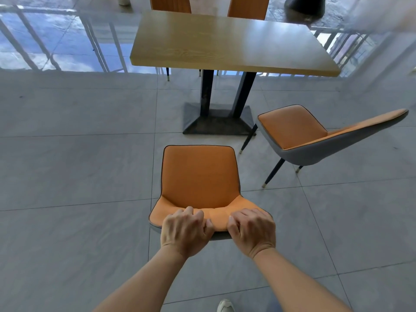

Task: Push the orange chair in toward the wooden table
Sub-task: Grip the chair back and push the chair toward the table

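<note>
Both your hands curl over the top of the orange chair's backrest [216, 216], left hand [185, 233] beside right hand [253, 230], each gripping it. The seat faces the wooden table [231, 43], well apart from it

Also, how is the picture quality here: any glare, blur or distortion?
Head view: daylight and railing reflections glare on the glossy floor at top left; a pale sheen lies on the wooden table; wide-angle bending stretches the second chair at right; the top right corner is smeared; left hand, right hand and orange chair are sharp.
</note>
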The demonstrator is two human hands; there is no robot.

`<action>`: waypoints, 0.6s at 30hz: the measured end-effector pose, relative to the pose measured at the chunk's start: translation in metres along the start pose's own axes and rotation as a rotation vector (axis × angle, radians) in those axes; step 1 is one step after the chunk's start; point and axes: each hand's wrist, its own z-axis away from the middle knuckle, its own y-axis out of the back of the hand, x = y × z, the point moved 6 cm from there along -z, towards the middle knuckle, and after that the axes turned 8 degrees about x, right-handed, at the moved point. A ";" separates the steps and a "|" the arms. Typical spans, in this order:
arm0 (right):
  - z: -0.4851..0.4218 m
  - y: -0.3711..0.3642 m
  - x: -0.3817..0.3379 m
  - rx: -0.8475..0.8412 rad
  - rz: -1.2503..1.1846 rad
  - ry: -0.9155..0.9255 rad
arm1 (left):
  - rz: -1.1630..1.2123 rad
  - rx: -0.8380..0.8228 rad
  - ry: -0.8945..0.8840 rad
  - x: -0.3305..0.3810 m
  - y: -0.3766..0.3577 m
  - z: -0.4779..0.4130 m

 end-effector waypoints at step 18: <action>-0.106 -0.037 0.023 0.042 -0.063 0.020 | -0.009 0.207 -0.056 -0.015 -0.019 -0.100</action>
